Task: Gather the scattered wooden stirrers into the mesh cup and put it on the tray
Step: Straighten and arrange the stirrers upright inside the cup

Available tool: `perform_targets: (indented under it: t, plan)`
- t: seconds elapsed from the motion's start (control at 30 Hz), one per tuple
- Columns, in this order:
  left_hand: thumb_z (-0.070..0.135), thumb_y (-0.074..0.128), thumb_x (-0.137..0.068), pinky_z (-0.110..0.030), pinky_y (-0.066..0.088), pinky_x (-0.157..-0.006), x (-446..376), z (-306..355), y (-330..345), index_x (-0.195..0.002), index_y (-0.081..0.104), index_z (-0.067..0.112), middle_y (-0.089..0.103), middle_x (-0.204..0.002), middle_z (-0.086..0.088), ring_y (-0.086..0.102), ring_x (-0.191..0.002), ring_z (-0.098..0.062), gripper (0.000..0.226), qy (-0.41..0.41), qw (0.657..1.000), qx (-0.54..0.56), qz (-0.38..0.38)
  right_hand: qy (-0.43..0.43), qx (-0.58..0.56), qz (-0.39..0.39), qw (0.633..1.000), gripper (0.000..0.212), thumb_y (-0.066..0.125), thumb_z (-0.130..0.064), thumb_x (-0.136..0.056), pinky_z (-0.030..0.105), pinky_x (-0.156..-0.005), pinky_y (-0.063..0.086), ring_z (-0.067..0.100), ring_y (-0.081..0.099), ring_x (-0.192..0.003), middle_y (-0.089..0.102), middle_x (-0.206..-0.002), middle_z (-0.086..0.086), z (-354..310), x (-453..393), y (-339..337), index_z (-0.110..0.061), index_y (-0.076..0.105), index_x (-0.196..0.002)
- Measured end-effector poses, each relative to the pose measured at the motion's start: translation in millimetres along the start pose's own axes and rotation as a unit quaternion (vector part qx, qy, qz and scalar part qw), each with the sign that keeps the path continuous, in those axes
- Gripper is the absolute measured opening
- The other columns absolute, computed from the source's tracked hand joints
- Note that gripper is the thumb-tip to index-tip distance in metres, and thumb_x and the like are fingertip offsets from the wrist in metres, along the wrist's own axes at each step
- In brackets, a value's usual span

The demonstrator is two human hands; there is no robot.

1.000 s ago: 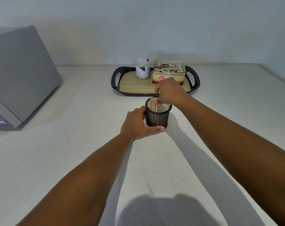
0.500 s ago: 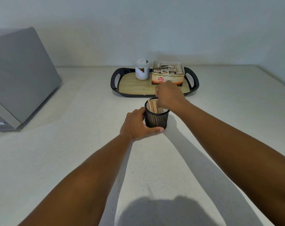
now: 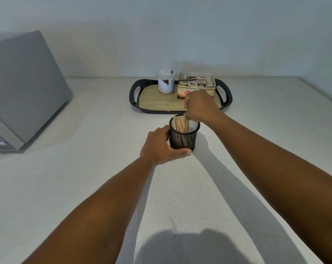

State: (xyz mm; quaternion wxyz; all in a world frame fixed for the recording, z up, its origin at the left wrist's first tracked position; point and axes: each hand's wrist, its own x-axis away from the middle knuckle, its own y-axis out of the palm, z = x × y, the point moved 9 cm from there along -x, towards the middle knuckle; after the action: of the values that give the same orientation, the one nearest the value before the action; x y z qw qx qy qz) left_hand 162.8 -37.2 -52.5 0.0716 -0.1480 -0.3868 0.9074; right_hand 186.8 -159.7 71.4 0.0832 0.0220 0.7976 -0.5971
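Observation:
A black mesh cup [image 3: 184, 138] stands upright on the white counter, a short way in front of the tray. Several pale wooden stirrers [image 3: 179, 124] stand inside it, leaning left. My left hand [image 3: 160, 147] grips the cup's left side, its thumb along the base at the front. My right hand [image 3: 199, 107] hovers over the cup's far right rim, fingers curled down onto the stirrer tops; whether it pinches them is hidden. The black-handled tray [image 3: 153, 99] with a wood-look floor lies behind.
On the tray stand a white lidded jar [image 3: 166, 81] and an open box of sachets [image 3: 196, 83]. A grey slanted appliance [image 3: 22, 88] fills the left edge. A wall runs behind the counter.
The view has shifted slightly. My right hand has lifted a little above the cup's rim, still over the stirrers. My left hand keeps its hold on the cup.

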Motion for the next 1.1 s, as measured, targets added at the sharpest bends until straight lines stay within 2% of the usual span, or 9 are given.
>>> perform_targets:
  t: [0.13, 0.23, 0.33, 0.4, 0.5, 0.63, 0.8, 0.97, 1.1]
  plan:
    - [0.092, 0.067, -0.048, -0.023, 0.057, -0.086, 1, 1, 0, -0.138, 0.046, 0.033, 0.063, -0.13, 0.011, 0.061, -0.109, -0.008, 0.11, 0.0, 1.0, 0.006, -0.002, 0.0, -0.077, -0.045, 0.996, 0.025, 0.079, -0.005, -0.073, 0.017, -0.057, 0.04, 0.02, 0.065, -0.095, 0.07, -0.099, 0.008, -1, 4, 11, -0.006, 0.07, -0.097]
    - [0.096, 0.064, -0.046, -0.033, 0.06, -0.089, 0, -1, 1, -0.139, 0.045, 0.035, 0.063, -0.13, 0.012, 0.062, -0.113, -0.012, 0.113, -0.002, 1.0, 0.003, -0.001, 0.005, -0.103, -0.024, 0.994, 0.027, 0.081, -0.003, -0.071, 0.017, -0.057, 0.04, 0.02, 0.066, -0.094, 0.07, -0.097, 0.007, 2, 3, 3, -0.006, 0.069, -0.096]
    - [0.097, 0.063, -0.046, -0.034, 0.06, -0.09, 0, -1, 2, -0.141, 0.043, 0.035, 0.062, -0.133, 0.012, 0.061, -0.115, -0.013, 0.116, -0.003, 1.0, -0.004, -0.003, 0.016, -0.021, -0.021, 0.999, 0.026, 0.078, -0.008, -0.074, 0.024, -0.06, 0.043, 0.022, 0.063, -0.091, 0.066, -0.094, 0.007, 5, 1, 1, -0.005, 0.068, -0.098]
    - [0.096, 0.065, -0.047, -0.031, 0.06, -0.089, 0, 0, 1, -0.141, 0.044, 0.035, 0.062, -0.132, 0.012, 0.061, -0.114, -0.012, 0.113, -0.001, 1.0, 0.0, -0.001, 0.017, 0.052, -0.055, 0.997, 0.024, 0.081, -0.015, -0.072, 0.024, -0.052, 0.036, 0.019, 0.059, -0.08, 0.059, -0.079, 0.003, 2, 4, 8, -0.009, 0.065, -0.089]
    - [0.094, 0.067, -0.047, -0.03, 0.061, -0.086, 1, 1, 0, -0.137, 0.046, 0.036, 0.064, -0.128, 0.012, 0.062, -0.111, -0.01, 0.109, 0.003, 1.0, 0.006, 0.002, 0.019, 0.062, -0.067, 0.996, 0.026, 0.077, -0.017, -0.078, 0.024, -0.046, 0.026, 0.014, 0.047, -0.063, 0.045, -0.066, 0.0, -1, 6, 18, -0.013, 0.051, -0.076]
    - [0.092, 0.069, -0.047, -0.031, 0.061, -0.084, 0, 1, -1, -0.134, 0.048, 0.036, 0.065, -0.122, 0.014, 0.064, -0.109, -0.011, 0.106, 0.006, 1.0, 0.017, 0.006, 0.011, 0.039, -0.076, 0.996, 0.022, 0.073, -0.016, -0.081, 0.024, -0.046, 0.027, 0.018, 0.049, -0.074, 0.044, -0.068, -0.001, -3, 9, 27, -0.011, 0.053, -0.089]
    - [0.094, 0.067, -0.047, -0.03, 0.061, -0.085, 0, 0, 0, -0.137, 0.046, 0.035, 0.064, -0.126, 0.013, 0.064, -0.111, -0.011, 0.109, 0.006, 1.0, 0.009, 0.005, 0.059, -0.053, -0.068, 0.995, 0.032, 0.083, -0.015, -0.072, 0.027, -0.057, 0.045, 0.023, 0.066, -0.085, 0.067, -0.089, 0.008, 9, 9, 26, -0.006, 0.066, -0.097]
    - [0.094, 0.068, -0.046, -0.031, 0.061, -0.085, 0, 0, -1, -0.136, 0.047, 0.035, 0.065, -0.125, 0.013, 0.064, -0.11, -0.012, 0.109, 0.004, 1.0, 0.013, 0.006, 0.094, -0.082, -0.037, 0.991, 0.027, 0.082, -0.013, -0.071, 0.024, -0.046, 0.031, 0.022, 0.06, -0.08, 0.06, -0.076, 0.003, 13, 9, 28, -0.011, 0.056, -0.076]
    - [0.093, 0.068, -0.047, -0.029, 0.06, -0.086, 1, 0, -1, -0.138, 0.047, 0.034, 0.064, -0.127, 0.012, 0.064, -0.11, -0.013, 0.111, 0.001, 1.0, 0.015, 0.009, 0.127, -0.112, 0.02, 0.985, 0.021, 0.077, -0.016, -0.08, 0.023, -0.047, 0.03, 0.021, 0.058, -0.078, 0.06, -0.08, 0.003, 19, 10, 28, -0.012, 0.056, -0.082]
